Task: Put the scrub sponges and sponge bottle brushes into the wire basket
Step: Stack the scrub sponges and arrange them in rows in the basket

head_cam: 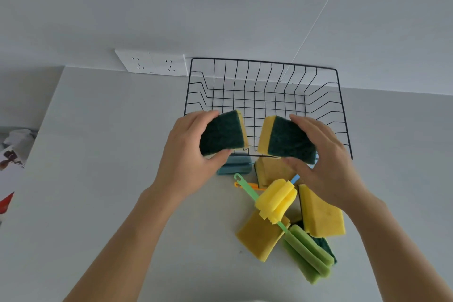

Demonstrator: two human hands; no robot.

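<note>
A black wire basket (264, 66) stands against the wall, with nothing inside it that I can see. My left hand (188, 147) grips one yellow-and-green scrub sponge (223, 133) over the basket's near rim. My right hand (326, 162) grips a second scrub sponge (286, 140) beside it. Below the hands lie several more yellow scrub sponges (323, 216), a blue sponge (235, 165), a yellow-headed bottle brush (275, 200) with a green handle, and a green-headed bottle brush (308, 252).
The pile lies on a white table (110, 179). A double wall socket (152, 62) sits left of the basket. Some printed packaging (12, 152) lies past the table's left edge.
</note>
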